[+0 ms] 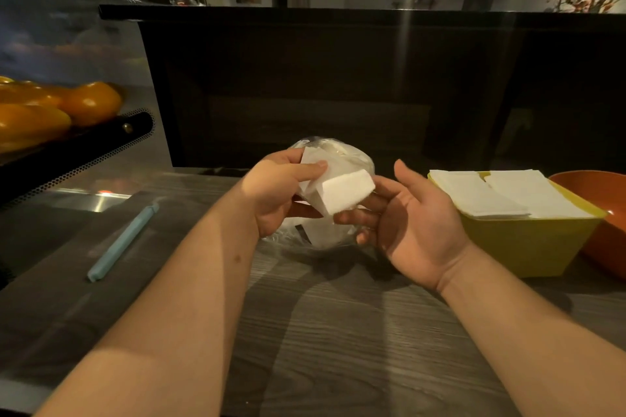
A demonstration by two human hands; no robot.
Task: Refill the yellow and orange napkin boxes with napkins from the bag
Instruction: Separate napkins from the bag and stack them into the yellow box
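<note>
We hold a stack of white napkins over the middle of the grey wood-grain counter. Our left hand grips the stack from the left side, thumb pressed on top and fingers curled beneath. Our right hand sits just to the right, palm turned up and fingers loosely spread, their tips touching the underside and right end of the stack; it cups rather than clamps. The stack tilts, its thick edge facing us.

Directly behind and under the stack is the clear plastic bag, crumpled on the counter, with more white paper showing through it. Part of the bag rises behind the napkins, near our left fingertips.

To the right stands the yellow box, already holding flat napkins that reach its rim in two side-by-side piles. Just beyond it, touching or nearly touching its far right side, is the orange box, cut off by the frame edge; we cannot tell what is inside it.

On the left of the counter a pale blue clip lies diagonally, well apart from the bag. Further left, orange peppers sit behind glass.
</note>
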